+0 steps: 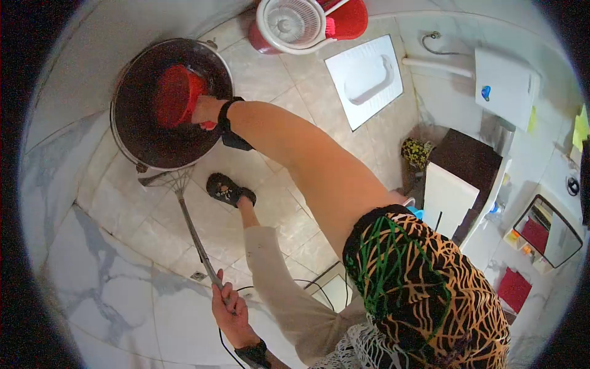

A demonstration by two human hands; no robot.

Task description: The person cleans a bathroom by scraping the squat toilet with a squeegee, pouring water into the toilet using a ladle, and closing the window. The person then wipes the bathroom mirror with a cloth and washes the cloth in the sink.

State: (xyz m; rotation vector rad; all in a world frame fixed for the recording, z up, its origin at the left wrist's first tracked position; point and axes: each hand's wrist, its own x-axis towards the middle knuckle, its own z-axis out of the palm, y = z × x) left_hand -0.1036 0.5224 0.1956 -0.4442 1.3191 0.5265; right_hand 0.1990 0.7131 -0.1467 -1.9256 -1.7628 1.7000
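A wide dark round basin with a metal rim and side lugs stands on the tiled floor at upper left. My right hand reaches over its rim, closed on the handle of a red plastic dipper. The dipper is tilted inside the basin; its contents are hidden. Lower down, my left hand is wrapped round the grey shaft of a long-handled tool. The tool's fan of thin tines spreads beside the near rim of the basin; I cannot tell whether it touches.
A squat toilet is set in the floor, with a cistern on the wall. At the top stand a white strainer basket and a red container. A potted plant, dark cabinet and mirror are at right. My shod foot is near the basin.
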